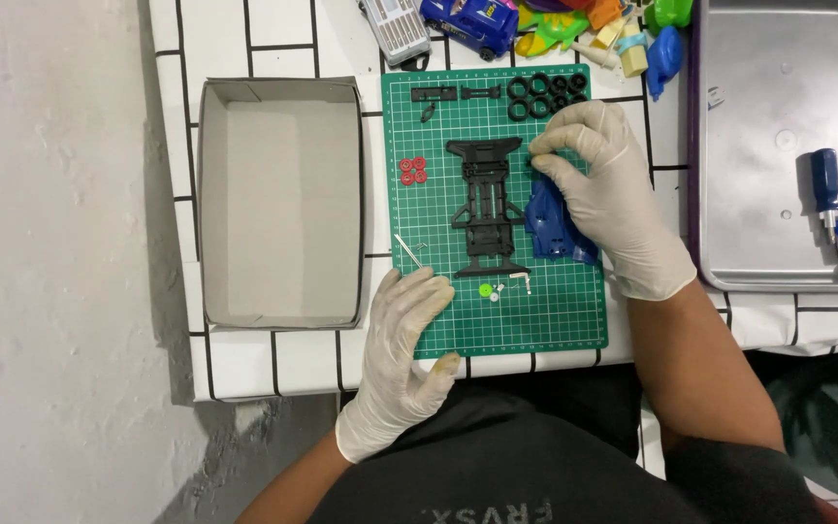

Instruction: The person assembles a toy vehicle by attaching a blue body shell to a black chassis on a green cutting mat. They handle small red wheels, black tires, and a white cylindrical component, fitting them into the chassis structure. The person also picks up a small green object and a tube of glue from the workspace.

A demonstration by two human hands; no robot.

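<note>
A small model car is laid out in parts on a green cutting mat, and the work appears to be at the stage where a piece is being fitted to, or picked from beside, the black chassis lying flat at the middle of the mat. The right hand, in a pale glove, is curled over the upper right side of the chassis, its fingertips pinched together close to the frame; whether a small part is held between them cannot be told, since anything there is hidden. The blue car body lies just beside the chassis on its right, partly covered by that hand. The left hand, also gloved, is spread flat and open on the lower left corner of the mat, holding nothing and seemingly steadying the mat. Four red hubs sit together to the left of the chassis, black tyres are grouped at the top of the mat, and a green gear with small metal pieces lies below the chassis. An open grey box stands left of the mat, and a metal tray with a blue-handled screwdriver stands to the right. The move in hand is judged to call for a fine, steady pinch and exact alignment at the chassis edge.
</note>
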